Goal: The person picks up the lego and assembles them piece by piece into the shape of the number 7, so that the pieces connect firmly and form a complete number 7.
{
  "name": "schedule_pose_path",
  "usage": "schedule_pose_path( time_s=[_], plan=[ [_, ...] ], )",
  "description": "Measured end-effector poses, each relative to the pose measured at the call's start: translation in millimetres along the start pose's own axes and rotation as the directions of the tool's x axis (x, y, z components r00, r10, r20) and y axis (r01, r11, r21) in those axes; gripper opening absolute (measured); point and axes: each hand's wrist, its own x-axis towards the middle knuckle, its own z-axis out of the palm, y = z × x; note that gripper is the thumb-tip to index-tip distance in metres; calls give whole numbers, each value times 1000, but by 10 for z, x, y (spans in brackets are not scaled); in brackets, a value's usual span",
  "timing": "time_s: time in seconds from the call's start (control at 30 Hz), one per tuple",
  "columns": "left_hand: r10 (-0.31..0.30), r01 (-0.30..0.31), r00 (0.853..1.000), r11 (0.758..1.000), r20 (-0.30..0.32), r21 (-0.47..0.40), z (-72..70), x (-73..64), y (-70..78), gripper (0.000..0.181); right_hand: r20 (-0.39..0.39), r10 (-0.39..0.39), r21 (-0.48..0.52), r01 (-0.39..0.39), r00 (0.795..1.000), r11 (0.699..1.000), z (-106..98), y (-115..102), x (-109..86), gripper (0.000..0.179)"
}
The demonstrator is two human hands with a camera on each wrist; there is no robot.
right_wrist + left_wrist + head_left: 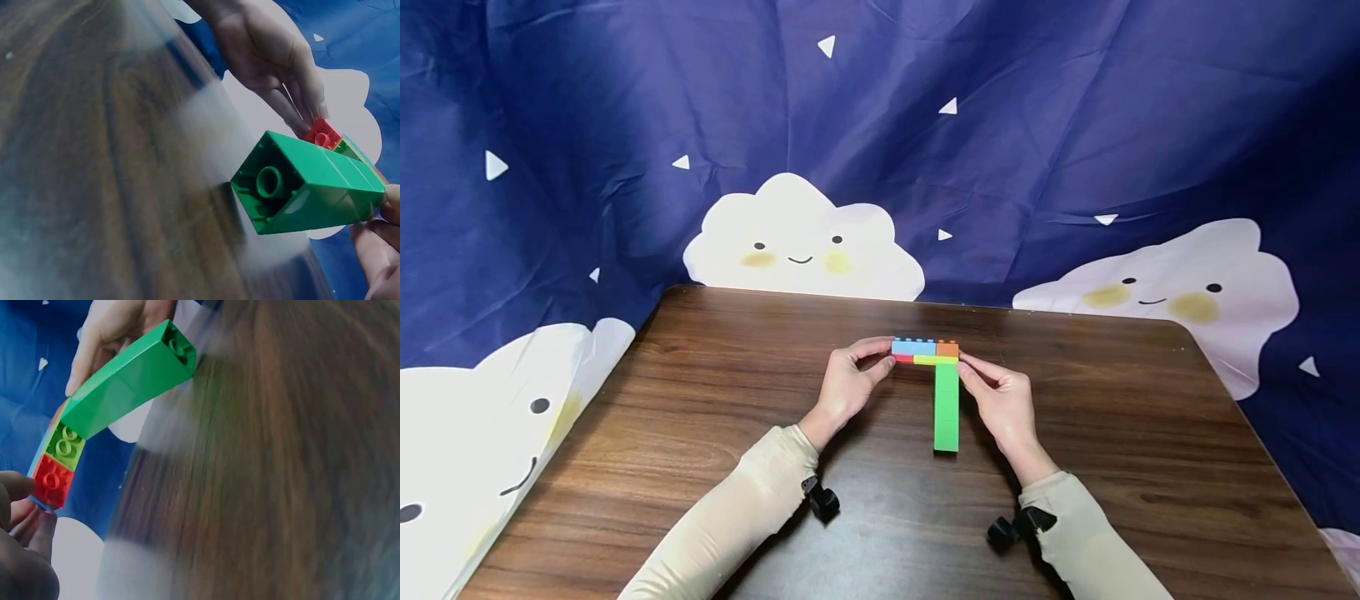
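Note:
Both hands hold one built piece of toy building bricks above the table. Its top row has a light blue brick [913, 348] on the left and an orange brick [947, 349] on the right. Under these sit a red brick [53, 481] and a yellow-green brick [65, 447]. A tall green brick column [946, 408] hangs down from the right end, its hollow underside showing in both wrist views. My left hand [847, 385] pinches the blue and red end between thumb and fingers. At the opposite end, my right hand [1006, 407] pinches near the orange brick and the column's top.
A dark brown wooden table [700, 392] lies beneath the hands. Behind it hangs a dark blue cloth [1000, 167] printed with white smiling clouds and small triangles. Each wrist carries a small black camera on a strap.

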Motion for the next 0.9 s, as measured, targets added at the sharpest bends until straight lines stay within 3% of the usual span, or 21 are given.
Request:
schedule_pose_path(
  time_s=[0.17, 0.4, 0.9],
  plan=[
    [-80, 79, 997, 996, -7, -32, 59, -34, -15, 26, 6, 18, -43, -17, 1000, 999, -11, 23, -22, 29],
    [-178, 178, 984, 984, -19, 21, 116, -81, -57, 25, 75, 88, -85, -81, 993, 993, -31, 79, -24, 31],
    [-298, 298, 954, 955, 21, 13, 149, -68, -137, 26, 122, 171, -154, -151, 978, 976, -49, 111, -9, 31]
  ],
)
